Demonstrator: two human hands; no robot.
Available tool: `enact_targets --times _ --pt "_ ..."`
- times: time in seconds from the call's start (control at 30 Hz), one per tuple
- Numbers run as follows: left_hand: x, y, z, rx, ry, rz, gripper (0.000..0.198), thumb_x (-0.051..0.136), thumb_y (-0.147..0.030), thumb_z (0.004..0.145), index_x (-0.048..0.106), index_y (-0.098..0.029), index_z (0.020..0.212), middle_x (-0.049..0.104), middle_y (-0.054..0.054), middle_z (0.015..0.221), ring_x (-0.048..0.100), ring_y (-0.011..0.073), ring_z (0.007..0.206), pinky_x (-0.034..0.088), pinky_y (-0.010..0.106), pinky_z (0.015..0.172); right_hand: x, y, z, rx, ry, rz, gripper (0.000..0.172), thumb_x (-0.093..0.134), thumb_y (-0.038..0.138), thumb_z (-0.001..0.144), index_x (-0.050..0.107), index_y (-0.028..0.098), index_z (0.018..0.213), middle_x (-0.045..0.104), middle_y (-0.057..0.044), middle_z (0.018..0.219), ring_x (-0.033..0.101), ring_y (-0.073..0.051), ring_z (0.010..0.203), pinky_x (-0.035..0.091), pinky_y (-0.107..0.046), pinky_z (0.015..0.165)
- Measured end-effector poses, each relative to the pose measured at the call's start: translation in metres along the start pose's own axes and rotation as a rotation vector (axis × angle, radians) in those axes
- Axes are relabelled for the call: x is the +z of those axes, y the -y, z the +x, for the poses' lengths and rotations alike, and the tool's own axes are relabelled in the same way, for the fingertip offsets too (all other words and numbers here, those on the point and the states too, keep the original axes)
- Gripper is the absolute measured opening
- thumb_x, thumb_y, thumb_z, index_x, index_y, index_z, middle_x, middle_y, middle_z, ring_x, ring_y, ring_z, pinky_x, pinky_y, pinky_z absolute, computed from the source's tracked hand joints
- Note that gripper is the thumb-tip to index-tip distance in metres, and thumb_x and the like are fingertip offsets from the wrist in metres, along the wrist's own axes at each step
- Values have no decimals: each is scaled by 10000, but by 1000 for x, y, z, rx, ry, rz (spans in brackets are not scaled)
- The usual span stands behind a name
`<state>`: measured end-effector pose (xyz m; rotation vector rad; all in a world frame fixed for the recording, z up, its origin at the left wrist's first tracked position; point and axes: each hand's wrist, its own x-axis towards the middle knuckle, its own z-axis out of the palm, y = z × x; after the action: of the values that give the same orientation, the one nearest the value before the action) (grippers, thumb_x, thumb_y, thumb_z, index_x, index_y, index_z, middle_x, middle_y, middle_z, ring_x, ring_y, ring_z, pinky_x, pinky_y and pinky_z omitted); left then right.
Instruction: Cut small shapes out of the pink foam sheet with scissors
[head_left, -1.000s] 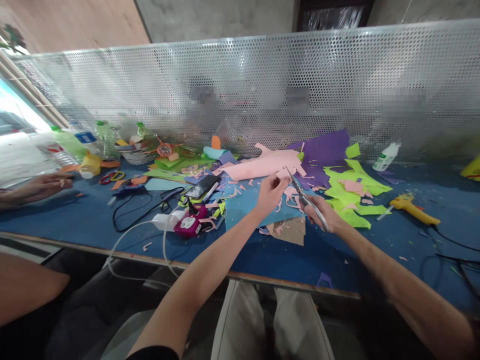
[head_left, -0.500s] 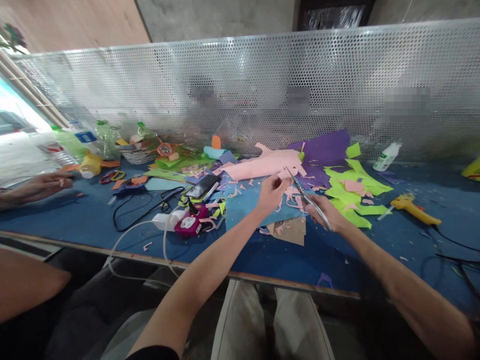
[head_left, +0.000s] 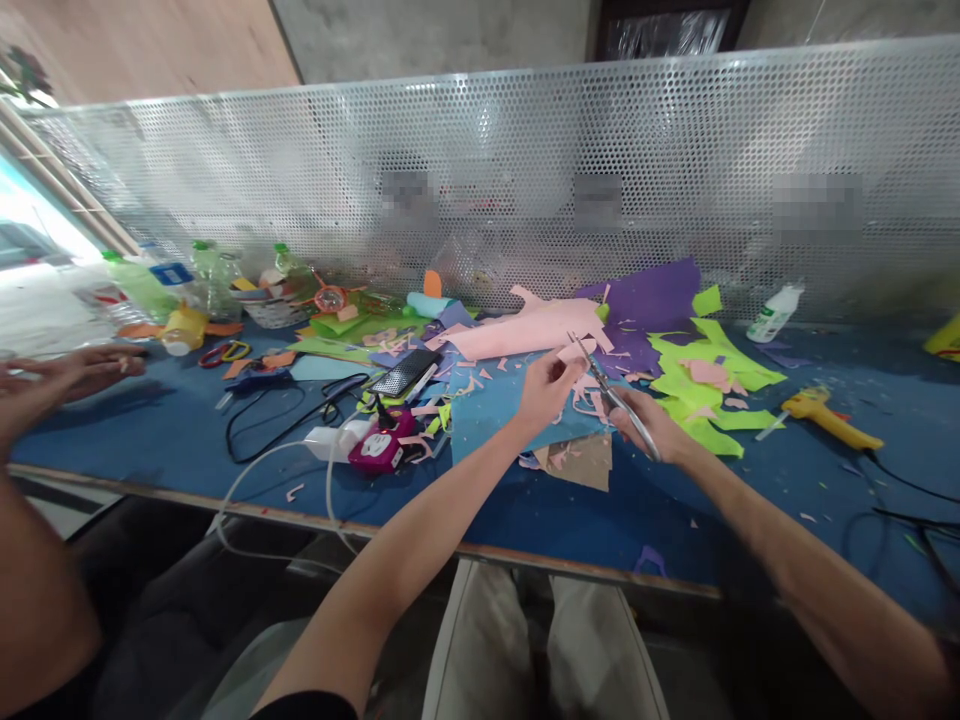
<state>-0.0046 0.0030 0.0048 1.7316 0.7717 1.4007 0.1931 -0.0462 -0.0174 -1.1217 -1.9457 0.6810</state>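
Note:
My right hand point(head_left: 651, 425) is closed around the handles of a pair of metal scissors point(head_left: 600, 375), whose blades point up and left. Pinched in my left hand point(head_left: 550, 385) is a small piece of pink sheet point(head_left: 576, 349), and the blades meet it. Just behind lies a large pink sheet point(head_left: 517, 328), with purple sheet point(head_left: 652, 305) beyond it. Thin pink offcuts are scattered under my hands over a blue sheet point(head_left: 487, 410) and a brown cardboard piece point(head_left: 589, 462).
A yellow glue gun point(head_left: 836, 420) and a white bottle point(head_left: 774, 314) stand to the right, past lime-green sheets point(head_left: 682, 375). To the left are a magenta power adapter point(head_left: 382, 440), cables, yellow-red scissors point(head_left: 225, 353) and plastic bottles point(head_left: 139, 285). Another person's hands point(head_left: 82, 378) are at far left.
My left hand has shifted very slightly right, with the pink piece still at the scissor blades. At far left, the other person's arm has moved and a second hand shows.

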Motion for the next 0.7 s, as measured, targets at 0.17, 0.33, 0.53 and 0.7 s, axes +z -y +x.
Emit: enact_targets --times 0.17,0.33,0.53,0.7 --pt "-7 -10 5 28 -16 -34 266 573 -422 928 620 -182 824 480 -21 665 401 112 605 328 256 582 -2 5 1 48 27 -6 428 536 655 841 521 232 777 448 61 598 407 -115 493 349 -257 475" --pt "-7 -8 5 -1 45 -40 275 591 -412 917 600 -178 771 515 -14 685 424 109 616 352 252 602 -3 4 0 9 12 34 411 535 643 864 534 235 819 480 42 628 440 -130 514 388 -275 497" --pt "-4 0 3 12 85 -42 268 606 -375 895 561 -182 715 495 -24 645 452 109 604 359 257 603 -8 -2 -3 -35 137 114 484 436 695 893 560 227 898 530 6 694 523 -159 552 466 -309 545" --pt "-4 -4 2 -15 99 -28 306 617 -399 889 548 -180 686 499 -17 627 449 109 585 352 262 584 -8 -3 -3 -52 113 64 521 387 724 895 554 231 914 527 10 687 526 -157 541 450 -301 532"
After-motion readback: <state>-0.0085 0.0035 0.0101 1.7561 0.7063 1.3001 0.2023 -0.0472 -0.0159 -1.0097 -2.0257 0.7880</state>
